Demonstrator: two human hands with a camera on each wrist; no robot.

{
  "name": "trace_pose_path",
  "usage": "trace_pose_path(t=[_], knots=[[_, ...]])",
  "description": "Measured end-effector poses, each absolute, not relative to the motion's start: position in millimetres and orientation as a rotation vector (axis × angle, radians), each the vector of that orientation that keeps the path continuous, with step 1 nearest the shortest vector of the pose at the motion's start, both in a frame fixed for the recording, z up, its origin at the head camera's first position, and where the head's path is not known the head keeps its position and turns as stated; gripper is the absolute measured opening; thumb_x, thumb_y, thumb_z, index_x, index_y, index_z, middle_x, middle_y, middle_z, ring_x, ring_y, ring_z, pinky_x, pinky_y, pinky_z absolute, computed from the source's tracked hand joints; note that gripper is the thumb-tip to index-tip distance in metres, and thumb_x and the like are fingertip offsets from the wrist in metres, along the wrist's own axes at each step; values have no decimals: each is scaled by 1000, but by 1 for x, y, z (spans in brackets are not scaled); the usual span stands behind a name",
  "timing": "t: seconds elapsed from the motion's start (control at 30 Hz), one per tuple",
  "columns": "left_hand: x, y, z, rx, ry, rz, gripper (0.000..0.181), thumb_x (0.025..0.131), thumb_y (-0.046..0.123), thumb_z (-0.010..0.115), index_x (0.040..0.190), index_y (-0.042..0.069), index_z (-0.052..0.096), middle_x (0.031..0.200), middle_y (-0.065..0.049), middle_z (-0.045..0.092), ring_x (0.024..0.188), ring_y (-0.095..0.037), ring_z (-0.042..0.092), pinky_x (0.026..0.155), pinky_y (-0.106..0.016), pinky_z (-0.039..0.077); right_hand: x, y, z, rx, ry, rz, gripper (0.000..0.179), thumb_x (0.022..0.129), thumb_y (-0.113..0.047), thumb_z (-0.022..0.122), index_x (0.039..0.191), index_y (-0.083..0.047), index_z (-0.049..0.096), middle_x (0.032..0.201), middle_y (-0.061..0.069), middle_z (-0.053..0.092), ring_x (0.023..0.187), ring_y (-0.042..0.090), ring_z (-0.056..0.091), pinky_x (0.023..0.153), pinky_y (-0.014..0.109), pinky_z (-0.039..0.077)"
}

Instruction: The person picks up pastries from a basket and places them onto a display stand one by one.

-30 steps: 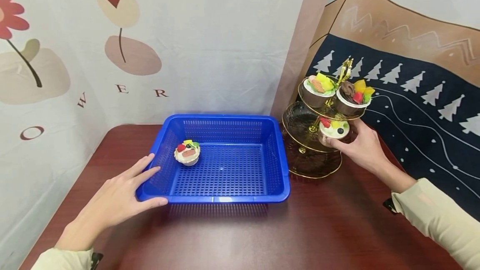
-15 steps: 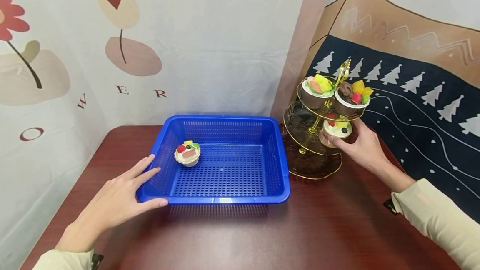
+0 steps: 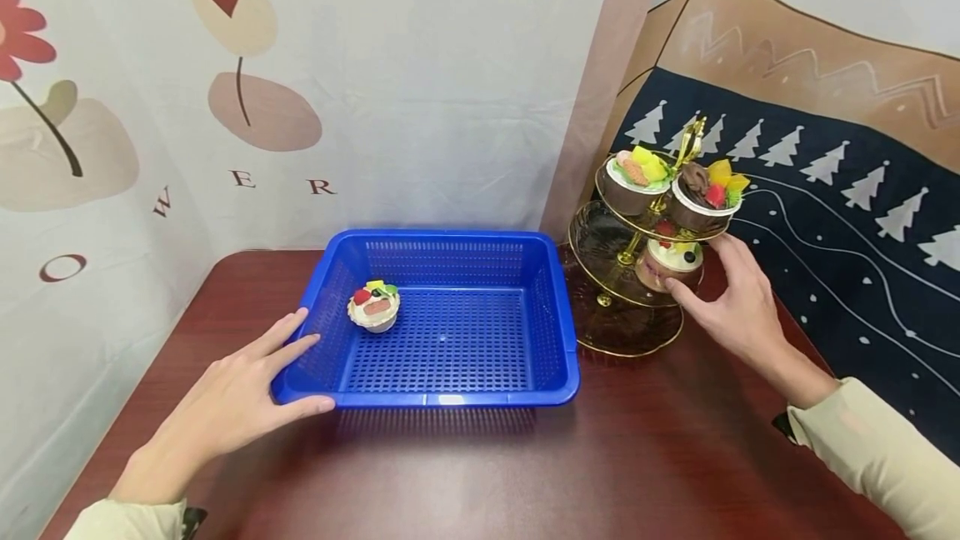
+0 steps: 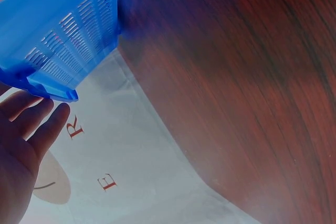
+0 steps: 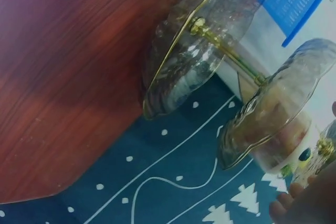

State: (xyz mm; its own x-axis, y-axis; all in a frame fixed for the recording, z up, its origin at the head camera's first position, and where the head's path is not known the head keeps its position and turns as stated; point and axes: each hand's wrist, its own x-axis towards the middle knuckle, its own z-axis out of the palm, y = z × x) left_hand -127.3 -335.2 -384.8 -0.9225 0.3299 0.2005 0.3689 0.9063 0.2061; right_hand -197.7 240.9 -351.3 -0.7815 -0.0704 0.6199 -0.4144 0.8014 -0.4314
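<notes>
My left hand [image 3: 225,398] rests with straight, spread fingers on the left front corner of a blue plastic basket [image 3: 450,398]. Inside the basket, at its left, sits a small cream tart [image 3: 375,308] with fruit toppings. A cream-topped dessert cup [image 3: 670,267] with fruit stands on the middle tier of a three-tier cake stand [image 3: 630,344]. Just right of it is my right hand [image 3: 738,302], fingers loosened and thumb tip close by the cup; whether it touches cannot be made out. In the right wrist view, the fingertips [image 5: 286,203] are apart from the cup [image 5: 283,142].
On the top tier stand two dark dessert cups, one with yellow and orange fruit [image 3: 636,182] and one with chocolate cream [image 3: 705,198]. The stand is close to the basket's right side. Printed cloth [image 3: 450,107] hangs behind the reddish-brown table [image 3: 480,473].
The cream-topped cup has shifted slightly right on the middle tier. My right hand held it before; now the fingers have loosened and drawn off to the right. The left hand stays put.
</notes>
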Motion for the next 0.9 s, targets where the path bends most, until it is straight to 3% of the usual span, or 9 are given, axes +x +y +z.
trace_pose_path(t=[0.13, 0.27, 0.53, 0.7, 0.8, 0.9], knots=[[-127, -335, -386, -533, -2906, -364, 87, 76, 72, 70, 137, 10, 61, 157, -10, 38, 127, -44, 51, 85, -63, 49, -194, 232, -355, 474, -2302, 712, 70, 68, -13, 86, 132, -3, 60, 134, 18, 58, 121, 36, 53, 105, 37, 40], [-128, -335, -387, -528, -2914, -363, 87, 77, 72, 69, 138, 10, 60, 157, -10, 37, 127, -44, 51, 85, -63, 49, -193, 219, -356, 617, -2223, 721, 63, 66, -13, 86, 125, -2, 65, 127, 16, 63, 117, 33, 56, 104, 18, 35], [-127, -336, -387, -531, -2907, -360, 88, 76, 72, 70, 137, 10, 61, 157, -10, 38, 127, -44, 52, 85, -62, 49, -196, 177, -351, 782, -2257, 857, 71, 67, -11, 89, 132, -7, 62, 133, 14, 62, 126, 31, 54, 109, 22, 35], [-127, -336, -385, -532, -2896, -361, 87, 76, 71, 71, 137, 10, 61, 157, -10, 38, 126, -43, 52, 84, -62, 49, -204, 144, -343, 870, -2383, 959, 81, 73, -19, 89, 144, -12, 52, 146, 9, 52, 136, 26, 46, 112, 43, 36], [-128, -336, -385, -531, -2904, -364, 87, 75, 71, 71, 137, 10, 61, 157, -10, 38, 127, -44, 52, 85, -62, 49, -211, 126, -337, 924, -2442, 1031, 81, 77, -24, 87, 147, -12, 47, 146, 7, 52, 132, 26, 50, 106, 49, 41], [-128, -336, -385, -527, -2912, -369, 88, 75, 71, 72, 137, 11, 61, 157, -10, 38, 127, -43, 52, 85, -62, 49, -216, 108, -332, 957, -2491, 1112, 80, 80, -27, 85, 148, -13, 45, 144, 8, 53, 128, 25, 54, 104, 46, 44]])
